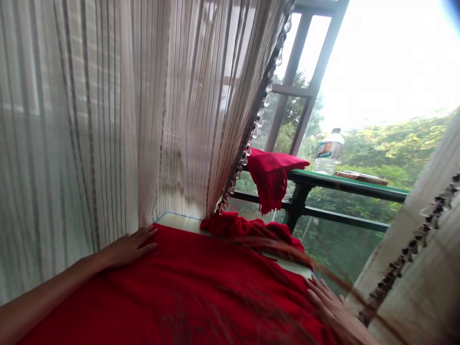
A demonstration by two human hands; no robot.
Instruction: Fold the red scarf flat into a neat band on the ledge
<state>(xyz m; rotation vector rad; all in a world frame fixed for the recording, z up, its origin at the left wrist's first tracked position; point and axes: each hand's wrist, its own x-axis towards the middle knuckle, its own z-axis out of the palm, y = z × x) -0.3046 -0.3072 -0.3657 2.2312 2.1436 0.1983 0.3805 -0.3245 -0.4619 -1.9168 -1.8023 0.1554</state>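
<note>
Beside the striped curtain (125, 120), the red cloth (201, 282) lies spread over a pale surface (176, 221). The left hand (129, 247) rests flat on its left edge, fingers stretched out, grasping nothing. The right hand (328, 302) lies equally flat on its right edge.

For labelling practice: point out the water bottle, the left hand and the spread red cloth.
water bottle (328, 152): head view, middle of its body.
left hand (131, 247): head view, back of hand.
spread red cloth (201, 282): head view, flat middle.

Left hand (130, 247), right hand (329, 303), apparently flat.
</note>
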